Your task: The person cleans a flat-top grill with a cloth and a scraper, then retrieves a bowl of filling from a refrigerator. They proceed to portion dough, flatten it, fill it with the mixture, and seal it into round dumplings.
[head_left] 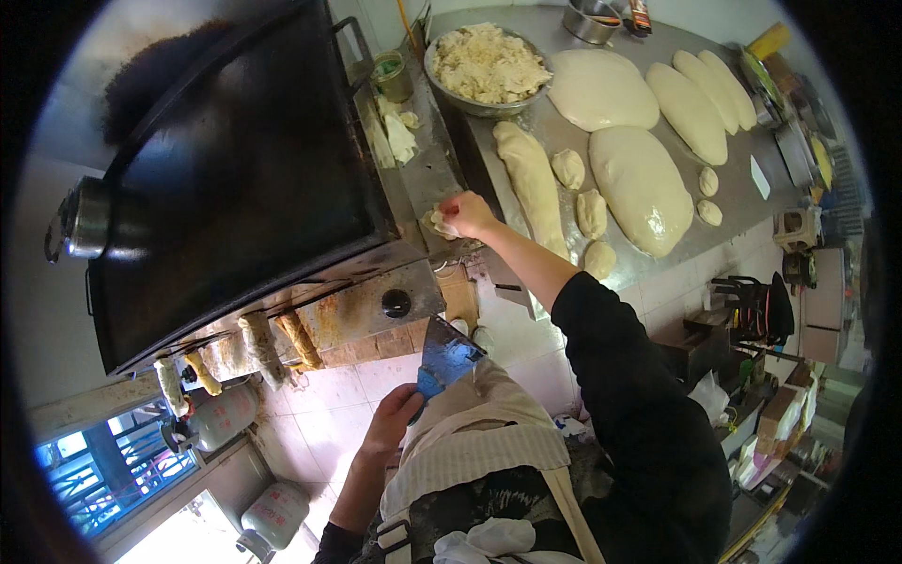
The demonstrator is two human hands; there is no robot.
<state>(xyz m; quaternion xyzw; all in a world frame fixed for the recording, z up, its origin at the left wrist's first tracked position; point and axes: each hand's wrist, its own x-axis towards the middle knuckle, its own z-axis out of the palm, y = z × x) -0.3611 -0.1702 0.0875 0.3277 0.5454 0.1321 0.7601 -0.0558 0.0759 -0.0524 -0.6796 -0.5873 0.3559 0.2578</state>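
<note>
Beside the black griddle [254, 160], your left hand [395, 418] closes round the blue-handled scraper [445, 362], while on the ledge [430, 162] a crumpled pale cloth [436, 224] is pinched in your right hand [470, 214] (dough [642, 188] lies rightward on the bench [684, 30]).

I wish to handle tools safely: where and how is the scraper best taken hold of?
Take the scraper by its blue handle, probably from the person's left, as the left hand does: the handle is narrow, while the broad, flat metal blade spreads away from that hand and looks harder to grasp.
</note>
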